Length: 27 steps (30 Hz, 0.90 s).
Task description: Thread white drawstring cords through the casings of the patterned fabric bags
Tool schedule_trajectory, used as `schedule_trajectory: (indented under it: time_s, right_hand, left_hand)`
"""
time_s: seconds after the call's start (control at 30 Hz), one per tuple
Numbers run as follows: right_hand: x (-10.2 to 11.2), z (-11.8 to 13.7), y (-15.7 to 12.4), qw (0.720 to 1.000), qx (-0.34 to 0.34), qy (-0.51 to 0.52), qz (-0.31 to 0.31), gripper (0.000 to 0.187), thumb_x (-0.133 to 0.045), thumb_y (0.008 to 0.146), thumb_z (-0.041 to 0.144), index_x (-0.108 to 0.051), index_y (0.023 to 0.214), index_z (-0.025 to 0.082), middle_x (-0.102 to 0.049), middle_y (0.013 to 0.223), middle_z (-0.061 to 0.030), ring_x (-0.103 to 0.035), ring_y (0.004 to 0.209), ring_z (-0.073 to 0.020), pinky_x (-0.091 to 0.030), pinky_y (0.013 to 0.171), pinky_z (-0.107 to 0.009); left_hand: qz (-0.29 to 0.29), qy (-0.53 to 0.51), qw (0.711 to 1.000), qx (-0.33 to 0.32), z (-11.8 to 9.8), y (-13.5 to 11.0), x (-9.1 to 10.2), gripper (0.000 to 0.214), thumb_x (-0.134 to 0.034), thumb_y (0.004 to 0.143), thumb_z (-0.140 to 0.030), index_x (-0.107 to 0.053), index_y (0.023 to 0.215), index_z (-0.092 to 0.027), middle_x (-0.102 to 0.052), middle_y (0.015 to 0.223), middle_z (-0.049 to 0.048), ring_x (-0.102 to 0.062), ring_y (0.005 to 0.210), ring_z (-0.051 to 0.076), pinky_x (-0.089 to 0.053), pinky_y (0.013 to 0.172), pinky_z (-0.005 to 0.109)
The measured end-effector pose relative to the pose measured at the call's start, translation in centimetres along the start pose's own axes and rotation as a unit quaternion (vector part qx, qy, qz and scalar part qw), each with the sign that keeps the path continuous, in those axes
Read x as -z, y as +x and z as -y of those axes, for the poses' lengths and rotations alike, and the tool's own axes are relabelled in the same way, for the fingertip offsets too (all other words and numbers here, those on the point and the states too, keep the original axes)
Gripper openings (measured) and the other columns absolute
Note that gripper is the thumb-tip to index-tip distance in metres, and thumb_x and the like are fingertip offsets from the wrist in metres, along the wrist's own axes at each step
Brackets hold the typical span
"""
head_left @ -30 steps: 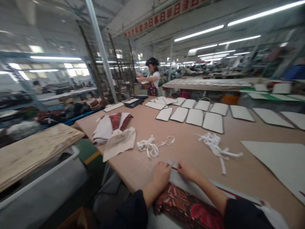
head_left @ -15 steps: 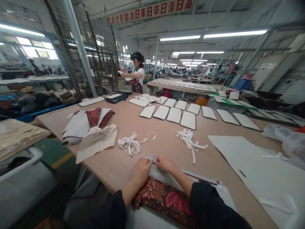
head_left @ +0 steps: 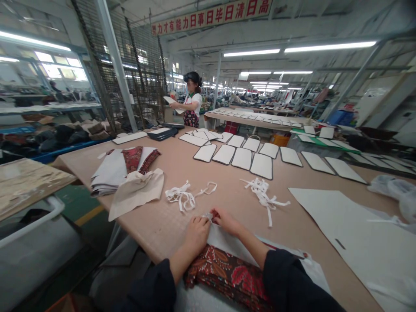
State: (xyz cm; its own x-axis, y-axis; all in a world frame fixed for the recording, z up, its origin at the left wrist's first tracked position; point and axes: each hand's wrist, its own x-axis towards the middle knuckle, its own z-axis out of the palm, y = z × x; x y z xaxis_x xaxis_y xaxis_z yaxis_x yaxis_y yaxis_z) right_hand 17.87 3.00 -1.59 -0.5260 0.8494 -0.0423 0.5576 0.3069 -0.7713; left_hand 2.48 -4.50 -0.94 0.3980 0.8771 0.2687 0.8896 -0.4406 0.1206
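My left hand [head_left: 196, 234] is closed over the upper left corner of a pale grey fabric piece [head_left: 222, 237]. Close beside it, the fingers of my right hand [head_left: 227, 222] are pinched together at the same edge; what they grip is hidden. A small translucent bit [head_left: 207, 215] shows between the fingertips, too small to name. Below my wrists lies a folded stack of dark red-brown floral fabric [head_left: 227, 275], partly covered by my right sleeve. Two tangles of white tape, the left tangle [head_left: 182, 197] and the right tangle [head_left: 261, 195], lie just beyond my hands.
Several white panels with dark edging [head_left: 242, 159] lie across the brown table [head_left: 156, 232]. Left are stacked grey pieces [head_left: 107, 173] and a beige cloth [head_left: 138, 193]. A large white sheet [head_left: 344, 221] lies right. A person [head_left: 192, 102] stands beyond the table holding a panel.
My right fingers have lifted slightly and drawn in towards my left hand at the fabric edge. The whole view has shifted slightly, with things appearing further right.
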Motion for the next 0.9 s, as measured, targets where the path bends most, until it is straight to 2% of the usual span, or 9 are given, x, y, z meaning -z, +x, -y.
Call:
schedule_trajectory:
  time_s: [0.17,0.37,0.53,0.67,0.77,0.9]
  right_hand:
    - [0.5,0.5,0.2,0.993,0.042,-0.112,-0.015,0.017,-0.044,0.075,0.009,-0.059,0.080,0.015,-0.061,0.083,-0.0034,-0.053,0.078,-0.0138,-0.040,0.073,-0.024]
    - [0.7,0.7,1.2,0.984,0.036,-0.175,0.011,0.017,-0.043,0.079,0.013,-0.060,0.082,0.014,-0.060,0.086,-0.0051,-0.052,0.079,-0.0137,-0.039,0.073,-0.023]
    - [0.4,0.5,2.2,0.979,0.048,-0.196,0.036,0.017,-0.045,0.078,0.013,-0.060,0.085,0.014,-0.059,0.090,-0.0065,-0.052,0.077,-0.0140,-0.038,0.069,-0.023]
    - [0.3,0.3,3.0,0.978,0.026,-0.196,0.066,0.013,-0.050,0.075,0.015,-0.061,0.082,0.014,-0.060,0.087,-0.0059,-0.052,0.076,-0.0145,-0.037,0.067,-0.023]
    - [0.3,0.2,3.4,0.980,0.018,-0.189,0.061,0.011,-0.053,0.074,0.017,-0.061,0.080,0.014,-0.061,0.084,-0.0056,-0.052,0.075,-0.0149,-0.036,0.065,-0.023]
    - [0.5,-0.2,3.2,0.985,-0.007,-0.167,0.027,0.015,-0.048,0.076,0.016,-0.060,0.084,0.014,-0.062,0.082,-0.0050,-0.052,0.072,-0.0137,-0.034,0.062,-0.022]
  left_hand:
    - [0.012,0.012,1.000,0.004,0.1,0.1,-0.3,0.019,-0.041,0.086,-0.013,-0.056,0.097,-0.019,-0.055,0.099,0.0050,-0.046,0.090,0.020,-0.034,0.079,0.036]
    - [0.021,0.048,0.998,-0.020,0.2,0.8,-0.5,0.017,-0.041,0.087,-0.015,-0.057,0.092,-0.018,-0.056,0.092,0.0048,-0.047,0.087,0.021,-0.033,0.080,0.038]
    - [0.029,0.063,0.997,-0.029,0.3,1.2,-0.7,0.019,-0.040,0.087,-0.015,-0.058,0.089,-0.017,-0.056,0.089,0.0050,-0.048,0.085,0.020,-0.033,0.079,0.037]
    - [0.021,0.071,0.997,-0.032,0.1,1.2,-0.4,0.022,-0.039,0.087,-0.015,-0.054,0.103,-0.017,-0.056,0.094,0.0066,-0.048,0.086,0.020,-0.034,0.077,0.036]
    - [0.027,0.080,0.996,-0.024,-0.1,1.3,-0.3,0.027,-0.039,0.087,-0.016,-0.051,0.111,-0.018,-0.055,0.098,0.0076,-0.047,0.087,0.021,-0.034,0.077,0.036]
    - [0.053,0.083,0.995,-0.010,-0.2,1.5,-0.1,0.025,-0.040,0.085,-0.016,-0.054,0.106,-0.019,-0.054,0.099,0.0080,-0.047,0.088,0.022,-0.035,0.076,0.036]
